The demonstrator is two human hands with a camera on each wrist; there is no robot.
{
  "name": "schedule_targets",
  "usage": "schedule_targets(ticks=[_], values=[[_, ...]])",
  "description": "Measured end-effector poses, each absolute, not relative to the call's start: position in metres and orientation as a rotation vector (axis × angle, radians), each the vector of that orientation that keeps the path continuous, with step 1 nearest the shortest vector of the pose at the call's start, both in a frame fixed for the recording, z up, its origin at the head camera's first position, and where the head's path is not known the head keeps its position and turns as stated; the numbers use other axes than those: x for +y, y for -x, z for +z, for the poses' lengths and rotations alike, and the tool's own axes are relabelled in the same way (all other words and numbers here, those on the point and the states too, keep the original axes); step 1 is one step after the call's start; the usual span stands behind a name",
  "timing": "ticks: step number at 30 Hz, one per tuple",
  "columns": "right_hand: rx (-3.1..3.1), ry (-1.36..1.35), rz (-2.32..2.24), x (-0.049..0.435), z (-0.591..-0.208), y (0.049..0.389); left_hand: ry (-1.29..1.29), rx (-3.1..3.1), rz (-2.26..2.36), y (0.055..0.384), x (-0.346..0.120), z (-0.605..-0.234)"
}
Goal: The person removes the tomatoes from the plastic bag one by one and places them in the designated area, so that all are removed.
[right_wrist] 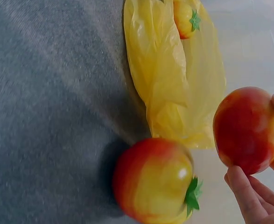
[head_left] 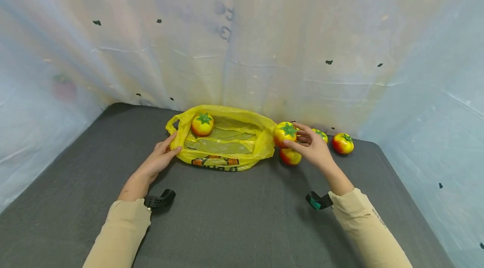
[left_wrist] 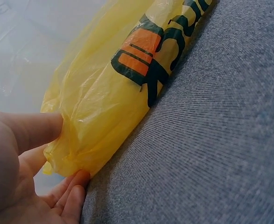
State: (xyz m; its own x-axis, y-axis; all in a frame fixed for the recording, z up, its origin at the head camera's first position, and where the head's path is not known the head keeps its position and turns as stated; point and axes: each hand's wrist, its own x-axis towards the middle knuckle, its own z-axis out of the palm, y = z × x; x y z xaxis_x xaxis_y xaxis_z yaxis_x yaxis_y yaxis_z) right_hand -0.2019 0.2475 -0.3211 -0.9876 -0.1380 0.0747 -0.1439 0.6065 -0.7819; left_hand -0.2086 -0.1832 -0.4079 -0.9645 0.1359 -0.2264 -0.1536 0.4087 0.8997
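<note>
A yellow plastic bag (head_left: pixel 227 161) with dark and orange print lies with its mouth spread. Inside, toward its left end, sits one red-and-yellow tomato (head_left: pixel 202 124) with a green star-shaped top. My left hand (head_left: pixel 160 159) holds the bag's left end, thumb and fingers on either side of the plastic (left_wrist: pixel 94 121). By the bag's right end, my right hand (head_left: pixel 311 145) grips another tomato (head_left: pixel 284 134) between thumb and fingers, raised off the table. Below this held fruit (right_wrist: pixel 249 130), a third tomato (right_wrist: pixel 153 179) rests on the table.
Farther right on the dark grey table (head_left: pixel 234 217), a partly hidden tomato (head_left: pixel 320 135) lies behind my right hand, and another tomato (head_left: pixel 343 143) lies near the back edge. Pale translucent sheeting (head_left: pixel 264 49) hangs behind the table and at both sides.
</note>
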Motion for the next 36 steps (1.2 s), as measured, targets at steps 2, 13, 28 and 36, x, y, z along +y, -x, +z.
schedule_targets(ticks=[2,13,28,36], values=[[-2.809,-0.228,1.352,0.251,-0.321,0.201,0.015,2.403,1.579,0.209,-0.183,-0.408],[-2.829,-0.131,1.290,0.271,-0.321,0.194,0.040,2.408,1.565,0.209,-0.182,-0.408],[-2.843,-0.120,1.249,0.295,-0.322,0.184,0.042,2.409,1.555,0.208,-0.181,-0.407],[-2.845,-0.072,1.203,0.304,-0.325,0.180,0.040,2.411,1.553,0.208,-0.181,-0.407]])
